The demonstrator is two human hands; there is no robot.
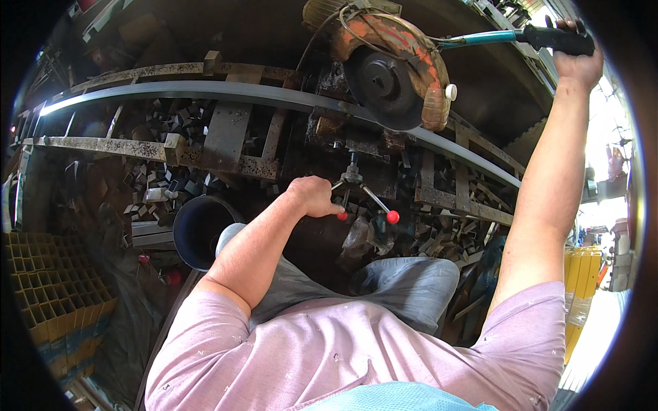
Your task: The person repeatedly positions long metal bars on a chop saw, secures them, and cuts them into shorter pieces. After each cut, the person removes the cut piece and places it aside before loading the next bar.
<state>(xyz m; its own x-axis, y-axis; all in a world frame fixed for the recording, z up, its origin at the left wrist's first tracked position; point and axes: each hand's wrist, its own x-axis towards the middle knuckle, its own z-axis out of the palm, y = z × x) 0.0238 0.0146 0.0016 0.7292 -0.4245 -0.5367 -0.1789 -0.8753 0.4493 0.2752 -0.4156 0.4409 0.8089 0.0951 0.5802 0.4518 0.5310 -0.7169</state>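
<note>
The long, pale metal bar [226, 90] lies across the steel rack [137, 147], running through the saw bed from my left to my right. It passes under the round blade [379, 77], whose lower edge overlaps it in my view; I cannot tell whether the 2 touch. That spot is hidden, so I cannot see whether there is a cut.

My left hand [313, 195] is closed on a spoke of the clamp handle [352, 177], just in front of the bar, with 2 red knobs [393, 217] showing on the spoke ends. My right hand [578, 65], held high, is wrapped round the black grip [558, 41] at the end of the saw's lever, out beyond the orange guard [401, 42].

As I judge it, setting the bar in the saw is done, and clamping is the step in hand; how tight the clamp is, I cannot tell. Cutting through, and freeing the bar afterwards, seem to be what is left.

Many short metal offcuts [181, 120] lie below the rack, which suggests repeated cuts. Farther out, a dark bucket [179, 236] stands by my knee, and yellow tubes [62, 274] are stacked at my left.
</note>
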